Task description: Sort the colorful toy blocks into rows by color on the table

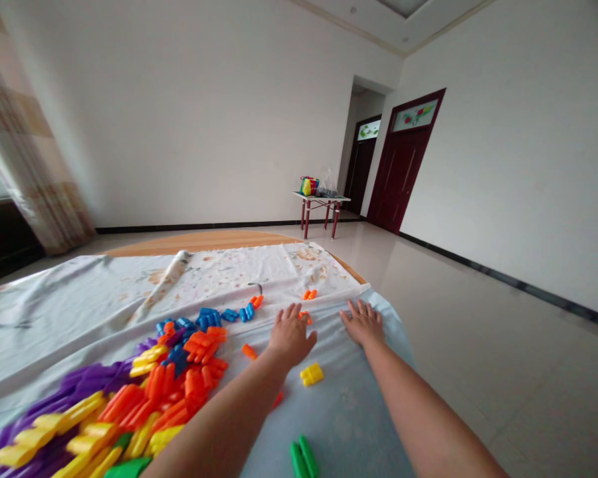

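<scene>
My left hand is palm down over the light blue cloth, fingers stretched out and thumb apart. Beside its fingertips lies an orange plastic block, partly hidden; I cannot tell if they touch. My right hand rests flat on the cloth near the table's right side, fingers spread, holding nothing. A yellow block lies between my forearms, with a green block nearer to me. Another orange block is left of my left hand, and one more lies beyond it.
A heap of orange blocks, purple blocks, yellow blocks and blue blocks covers the table's left. Floral cloth lies behind. A small table holding bags stands by the far wall.
</scene>
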Tool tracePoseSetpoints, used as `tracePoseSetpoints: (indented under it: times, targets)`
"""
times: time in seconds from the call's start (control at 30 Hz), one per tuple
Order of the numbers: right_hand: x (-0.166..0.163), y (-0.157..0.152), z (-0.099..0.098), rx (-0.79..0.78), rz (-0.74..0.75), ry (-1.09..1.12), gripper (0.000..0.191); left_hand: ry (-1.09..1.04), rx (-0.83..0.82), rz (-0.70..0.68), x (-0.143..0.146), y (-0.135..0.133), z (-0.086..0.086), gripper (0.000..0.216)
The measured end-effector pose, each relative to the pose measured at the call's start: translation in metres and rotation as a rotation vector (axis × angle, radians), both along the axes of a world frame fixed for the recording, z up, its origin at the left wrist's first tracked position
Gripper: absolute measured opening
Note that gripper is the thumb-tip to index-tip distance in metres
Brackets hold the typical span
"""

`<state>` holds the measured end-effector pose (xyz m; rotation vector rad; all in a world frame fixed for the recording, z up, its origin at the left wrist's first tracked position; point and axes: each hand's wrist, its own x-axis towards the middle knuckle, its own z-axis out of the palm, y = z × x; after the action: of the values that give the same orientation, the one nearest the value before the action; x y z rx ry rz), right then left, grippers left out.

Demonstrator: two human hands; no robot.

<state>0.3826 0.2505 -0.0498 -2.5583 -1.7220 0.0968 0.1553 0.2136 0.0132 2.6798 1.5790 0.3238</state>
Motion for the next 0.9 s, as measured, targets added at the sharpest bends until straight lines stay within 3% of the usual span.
tracePoseSetpoints:
  times: [0.1, 0.2, 0.37, 0.47, 0.57, 0.63, 0.7, 0.73, 0.83, 0.9]
  targets:
    - [0.000, 0.000, 0.000, -0.004, 0.005, 0.010, 0.064, 0.006, -0.065, -0.071, 0.034, 0.007, -0.017, 0.056]
    - [0.000, 0.000, 0.000, 0.007, 0.007, 0.000, 0.064, 0.018, -0.097, -0.075, 0.019, 0.001, -0.028, 0.056]
    - [0.001, 0.000, -0.001, 0.001, 0.003, -0.028, 0.063, 0.096, -0.109, 0.045, -0.081, -0.028, -0.024, 0.053]
    - [0.002, 0.000, -0.003, 0.006, 0.005, -0.027, 0.063, 0.168, -0.109, 0.126, -0.145, -0.039, -0.008, 0.047]
    - [0.003, 0.002, -0.004, -0.001, 0.007, -0.018, 0.063, 0.248, -0.120, 0.221, -0.172, -0.045, 0.016, 0.042]
    - [0.003, 0.003, -0.006, 0.001, 0.007, -0.016, 0.064, 0.270, -0.089, 0.266, -0.158, -0.055, 0.028, 0.042]
    - [0.004, 0.003, -0.007, 0.004, 0.005, -0.015, 0.063, 0.245, -0.076, 0.240, -0.120, -0.074, 0.032, 0.051]
    - [0.004, 0.004, -0.008, 0.005, 0.005, -0.016, 0.063, 0.213, -0.096, 0.191, -0.096, -0.086, 0.030, 0.054]
    - [0.006, 0.004, -0.009, 0.011, 0.011, -0.018, 0.063, 0.019, -0.339, -0.129, -0.035, -0.123, 0.011, 0.065]
    - [0.008, 0.004, -0.010, 0.020, 0.017, -0.018, 0.064, 0.008, -0.410, -0.233, -0.022, -0.140, -0.006, 0.067]
